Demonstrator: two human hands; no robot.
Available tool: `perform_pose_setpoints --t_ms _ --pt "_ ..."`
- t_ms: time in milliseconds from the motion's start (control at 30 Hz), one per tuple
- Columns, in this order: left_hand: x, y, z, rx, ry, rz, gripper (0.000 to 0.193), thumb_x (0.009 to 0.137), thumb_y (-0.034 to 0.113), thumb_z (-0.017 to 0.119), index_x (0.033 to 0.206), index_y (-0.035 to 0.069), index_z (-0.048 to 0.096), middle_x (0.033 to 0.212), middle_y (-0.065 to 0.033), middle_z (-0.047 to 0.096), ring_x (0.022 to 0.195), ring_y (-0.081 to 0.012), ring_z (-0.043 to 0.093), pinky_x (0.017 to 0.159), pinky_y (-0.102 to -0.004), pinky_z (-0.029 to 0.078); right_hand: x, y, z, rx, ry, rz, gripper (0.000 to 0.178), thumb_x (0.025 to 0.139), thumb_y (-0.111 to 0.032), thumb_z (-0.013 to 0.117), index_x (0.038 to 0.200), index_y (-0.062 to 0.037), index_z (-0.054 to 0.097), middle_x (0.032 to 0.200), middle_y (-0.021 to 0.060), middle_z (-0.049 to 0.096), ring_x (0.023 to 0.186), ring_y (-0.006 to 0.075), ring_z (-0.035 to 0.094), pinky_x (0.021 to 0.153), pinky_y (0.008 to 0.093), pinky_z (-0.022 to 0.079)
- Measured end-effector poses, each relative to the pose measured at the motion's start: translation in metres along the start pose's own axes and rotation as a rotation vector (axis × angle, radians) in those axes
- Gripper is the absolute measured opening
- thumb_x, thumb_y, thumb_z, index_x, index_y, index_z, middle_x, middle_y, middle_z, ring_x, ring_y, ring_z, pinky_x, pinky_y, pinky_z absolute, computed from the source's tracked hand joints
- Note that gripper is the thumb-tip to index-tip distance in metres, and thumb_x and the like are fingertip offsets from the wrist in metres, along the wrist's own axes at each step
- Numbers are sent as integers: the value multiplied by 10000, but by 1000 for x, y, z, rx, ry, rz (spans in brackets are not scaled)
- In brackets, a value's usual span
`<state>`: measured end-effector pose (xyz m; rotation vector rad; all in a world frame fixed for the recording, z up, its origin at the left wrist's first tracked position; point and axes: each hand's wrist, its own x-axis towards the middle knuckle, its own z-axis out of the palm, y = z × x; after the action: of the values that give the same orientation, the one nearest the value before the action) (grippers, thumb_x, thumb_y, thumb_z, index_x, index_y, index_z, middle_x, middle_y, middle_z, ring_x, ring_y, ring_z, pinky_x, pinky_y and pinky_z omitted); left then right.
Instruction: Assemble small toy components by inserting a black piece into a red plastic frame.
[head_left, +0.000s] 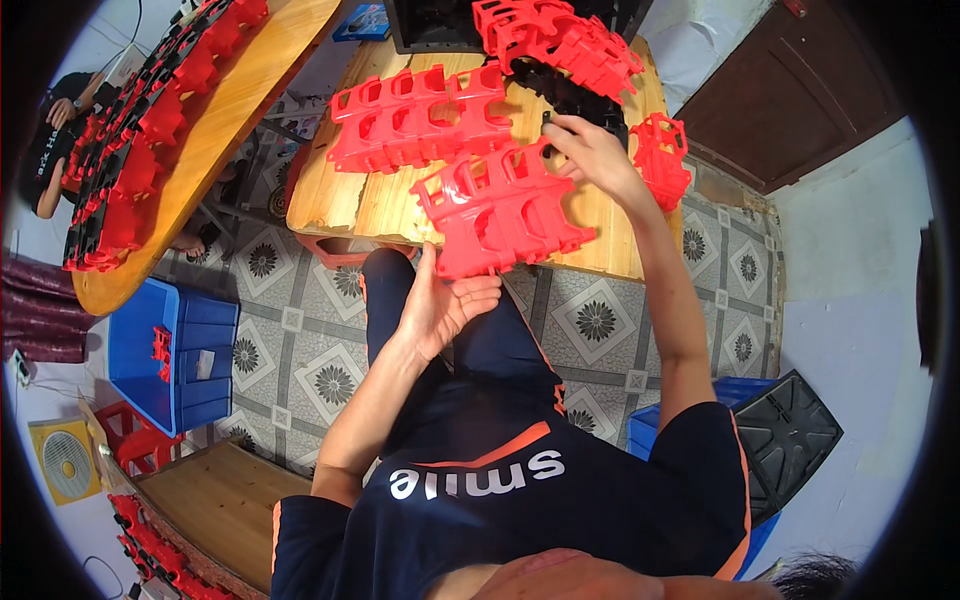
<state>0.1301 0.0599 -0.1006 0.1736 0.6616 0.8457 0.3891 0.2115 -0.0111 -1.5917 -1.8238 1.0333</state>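
Observation:
A red plastic frame (500, 215) with rows of arched openings lies tilted over the table's near edge. My left hand (445, 310) holds its near edge, thumb up along the left side and fingers curled below. Over the frame's far right corner, my right hand (592, 155) is closed, with a small black plastic piece (547, 122) at the fingertips. What the lower fingers touch is partly hidden. Just beyond lie another red frame (405, 120) on the left and several black parts (570, 92).
The wooden table (320, 195) also bears stacked red frames (560, 45), a red frame (660, 160) at its right edge and a black crate (430, 30). A second table (215, 130) with red and black parts stands left, a person (60, 130) beyond. A blue bin (175, 350) sits below.

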Motion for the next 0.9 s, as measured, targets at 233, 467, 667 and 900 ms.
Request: perform_pose_setpoints --t_ms 233,467,667,900 --pt "-22 -4 10 329 171 529 467 999 255 577 1321 43 312 1048 -197 626 879 -278 681 759 -382 585 -88 22 49 279 119 11 707 915 -279 686 1467 7 350 1213 223 626 1040 223 647 847 330 543" --pt "17 15 -18 343 307 802 200 997 147 569 1102 40 437 857 -120 625 857 -272 683 787 -400 582 -46 29 73 270 253 -167 774 890 -327 722 1479 -2 339 1104 212 636 1007 273 625 865 394 517" --pt "14 13 -4 323 318 800 309 994 177 584 1173 26 382 926 -145 617 833 -248 676 750 -356 581 -44 83 -19 -725 1251 -61 657 822 -361 754 1342 -50 501 1230 202 589 1100 364 584 940 421 463" --pt "-12 -18 9 512 309 906 418 990 171 587 1308 38 351 948 -121 615 729 -172 637 612 -287 536 -84 91 -25 314 1016 -141 622 874 -389 677 1337 -16 496 1268 204 582 1134 344 594 962 496 481"
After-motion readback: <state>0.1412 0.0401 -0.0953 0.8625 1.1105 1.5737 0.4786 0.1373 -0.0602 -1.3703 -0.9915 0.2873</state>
